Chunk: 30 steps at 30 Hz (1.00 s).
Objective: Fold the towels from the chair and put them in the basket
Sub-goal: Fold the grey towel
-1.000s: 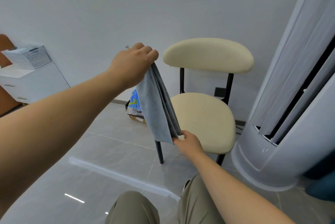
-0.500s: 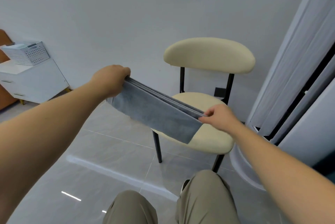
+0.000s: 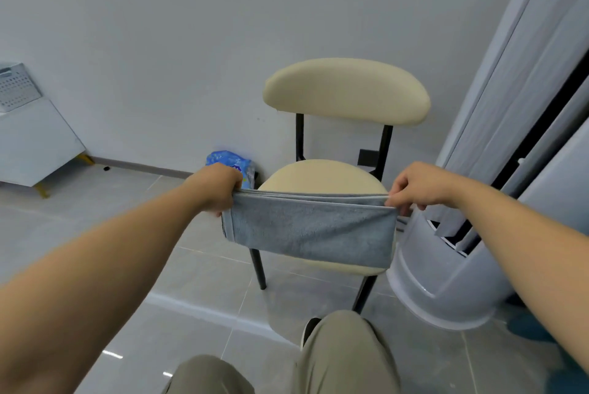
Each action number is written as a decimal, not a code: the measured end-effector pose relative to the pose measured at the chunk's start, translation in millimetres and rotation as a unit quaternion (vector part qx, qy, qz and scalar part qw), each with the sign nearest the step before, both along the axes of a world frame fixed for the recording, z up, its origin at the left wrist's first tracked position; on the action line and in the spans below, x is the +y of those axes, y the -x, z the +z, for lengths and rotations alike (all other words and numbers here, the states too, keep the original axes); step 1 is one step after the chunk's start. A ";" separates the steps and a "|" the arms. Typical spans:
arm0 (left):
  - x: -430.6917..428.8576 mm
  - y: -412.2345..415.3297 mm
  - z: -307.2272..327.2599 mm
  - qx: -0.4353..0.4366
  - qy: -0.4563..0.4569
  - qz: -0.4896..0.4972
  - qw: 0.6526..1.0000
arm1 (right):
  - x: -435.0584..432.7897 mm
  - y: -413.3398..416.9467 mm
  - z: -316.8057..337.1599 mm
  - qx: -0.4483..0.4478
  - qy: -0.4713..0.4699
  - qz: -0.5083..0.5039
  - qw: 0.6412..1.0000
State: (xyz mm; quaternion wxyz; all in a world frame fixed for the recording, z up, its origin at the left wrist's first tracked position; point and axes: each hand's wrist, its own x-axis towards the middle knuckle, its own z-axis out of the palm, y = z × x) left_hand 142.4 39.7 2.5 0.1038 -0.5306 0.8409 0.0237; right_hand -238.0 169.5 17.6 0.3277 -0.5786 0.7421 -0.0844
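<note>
Grey towel (image 3: 312, 231), folded into long band, hanging stretched level in front of chair (image 3: 344, 91) seat. Left hand (image 3: 220, 186) gripping its left end, fingers curled round. Right hand (image 3: 417, 185) pinching right end at top edge. Blue packet (image 3: 228, 159) lying just left of chair. White basket (image 3: 16, 86) sitting well left of chair. Pale tower unit (image 3: 446, 266) standing just right of chair.

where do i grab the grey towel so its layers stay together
By its two top corners, one from each outer end, as the left hand and right hand do. The grey towel hangs as a band, layer edges stacked along the top, so pinching there clamps every layer.
</note>
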 end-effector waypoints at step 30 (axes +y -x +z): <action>-4.7 64.7 -157.8 -0.150 0.027 -0.073 0.986 | 20.0 34.1 -198.9 0.017 0.236 -0.141 0.961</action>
